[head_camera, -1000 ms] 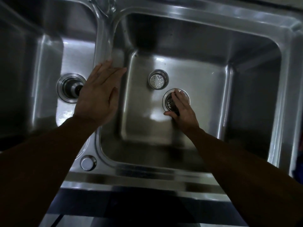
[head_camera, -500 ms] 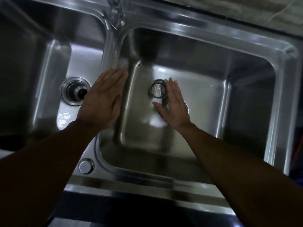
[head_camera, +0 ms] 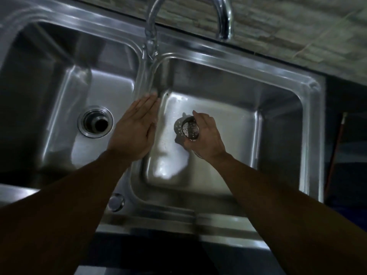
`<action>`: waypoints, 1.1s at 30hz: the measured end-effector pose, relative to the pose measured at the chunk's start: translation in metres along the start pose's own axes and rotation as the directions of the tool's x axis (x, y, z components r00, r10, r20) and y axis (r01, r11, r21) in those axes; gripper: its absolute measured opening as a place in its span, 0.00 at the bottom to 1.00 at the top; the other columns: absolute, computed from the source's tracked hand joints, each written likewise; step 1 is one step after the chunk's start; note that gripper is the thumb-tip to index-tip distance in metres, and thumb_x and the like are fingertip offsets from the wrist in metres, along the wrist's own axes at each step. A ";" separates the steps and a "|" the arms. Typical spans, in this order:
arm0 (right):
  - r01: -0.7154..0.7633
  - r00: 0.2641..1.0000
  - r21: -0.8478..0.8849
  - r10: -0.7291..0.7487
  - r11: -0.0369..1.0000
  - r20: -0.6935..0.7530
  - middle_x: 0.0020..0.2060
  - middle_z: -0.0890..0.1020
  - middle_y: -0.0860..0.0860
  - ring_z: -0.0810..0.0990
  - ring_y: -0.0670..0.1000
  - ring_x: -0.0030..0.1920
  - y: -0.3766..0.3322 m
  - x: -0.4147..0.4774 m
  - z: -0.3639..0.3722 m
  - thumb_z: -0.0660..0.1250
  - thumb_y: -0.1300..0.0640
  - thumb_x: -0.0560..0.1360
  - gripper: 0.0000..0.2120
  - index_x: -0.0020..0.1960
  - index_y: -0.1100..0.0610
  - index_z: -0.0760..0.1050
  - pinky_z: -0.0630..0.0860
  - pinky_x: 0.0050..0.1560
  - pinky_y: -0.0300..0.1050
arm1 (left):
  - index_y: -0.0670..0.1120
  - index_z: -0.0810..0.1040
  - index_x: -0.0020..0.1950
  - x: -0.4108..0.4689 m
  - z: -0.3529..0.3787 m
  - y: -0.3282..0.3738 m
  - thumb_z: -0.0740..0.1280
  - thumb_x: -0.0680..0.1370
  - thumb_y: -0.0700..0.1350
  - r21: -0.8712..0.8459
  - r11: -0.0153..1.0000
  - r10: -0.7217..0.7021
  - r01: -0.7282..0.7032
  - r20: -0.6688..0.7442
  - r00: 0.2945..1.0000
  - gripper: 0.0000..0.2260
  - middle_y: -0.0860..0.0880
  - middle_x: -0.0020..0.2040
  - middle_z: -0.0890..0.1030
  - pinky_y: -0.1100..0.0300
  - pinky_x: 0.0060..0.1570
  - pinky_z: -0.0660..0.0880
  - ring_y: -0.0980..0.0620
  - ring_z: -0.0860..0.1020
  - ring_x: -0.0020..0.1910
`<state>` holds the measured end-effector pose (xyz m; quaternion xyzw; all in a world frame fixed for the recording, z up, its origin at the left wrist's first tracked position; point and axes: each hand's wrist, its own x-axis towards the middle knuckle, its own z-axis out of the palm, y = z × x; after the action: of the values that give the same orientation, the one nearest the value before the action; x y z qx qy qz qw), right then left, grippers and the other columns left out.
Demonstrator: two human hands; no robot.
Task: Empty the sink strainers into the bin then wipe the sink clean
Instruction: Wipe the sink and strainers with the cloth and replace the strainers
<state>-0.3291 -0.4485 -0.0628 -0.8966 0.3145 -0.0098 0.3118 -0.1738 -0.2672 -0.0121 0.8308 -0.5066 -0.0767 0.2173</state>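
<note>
Right hand (head_camera: 206, 135) gripping perforated strainer basket (head_camera: 189, 129) right of the sink divider (head_camera: 145, 81), left hand (head_camera: 135, 126) flat with straight fingers on the divider, open drain (head_camera: 95, 122) left of it.

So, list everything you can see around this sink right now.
sink: one, steel, two bowls, fills most of the view
tap: one, chrome, curved, at the back rim
wall: one, grey stone look, behind the sink
drain: one, steel ring with a dark hole, floor of the left bowl
strainer: one, perforated steel, held over the right bowl
round cap: one, steel, front rim
thin red rod: one, far right, unclear what it is
left hand: flat between the bowls, fingers straight
right hand: grips the strainer
</note>
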 end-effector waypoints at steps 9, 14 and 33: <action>0.024 0.986 0.068 -0.012 0.997 -0.165 0.68 0.72 0.54 0.70 0.53 0.69 -0.099 -0.064 -0.042 0.71 0.38 0.64 0.46 0.76 0.59 0.67 0.71 0.69 0.47 | 0.39 0.58 0.81 -0.037 -0.038 -0.002 0.48 0.83 0.49 0.012 0.981 -0.195 0.194 0.092 0.976 0.27 0.39 0.82 0.57 0.47 0.82 0.49 0.42 0.53 0.82; 0.107 0.968 0.071 -0.087 0.992 -0.234 0.67 0.74 0.55 0.71 0.54 0.68 -0.148 -0.048 -0.037 0.78 0.53 0.69 0.36 0.73 0.61 0.71 0.71 0.71 0.49 | 0.37 0.60 0.80 -0.064 -0.094 -0.063 0.47 0.80 0.50 0.157 0.954 -0.272 0.256 0.091 0.958 0.31 0.37 0.81 0.57 0.46 0.81 0.49 0.40 0.55 0.82; 0.241 0.928 0.013 -0.234 0.970 0.289 0.71 0.64 0.51 0.68 0.51 0.71 -0.243 0.040 0.107 0.75 0.57 0.69 0.41 0.77 0.57 0.62 0.70 0.73 0.50 | 0.43 0.58 0.81 -0.130 -0.140 -0.247 0.46 0.86 0.55 0.211 0.924 -0.305 0.319 -0.095 0.948 0.27 0.43 0.82 0.58 0.44 0.81 0.53 0.44 0.54 0.82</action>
<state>-0.1384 -0.2649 -0.0187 -0.9233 0.1548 0.0870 0.3407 0.0126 -0.0169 -0.0072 0.9218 -0.3666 -0.0278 0.1226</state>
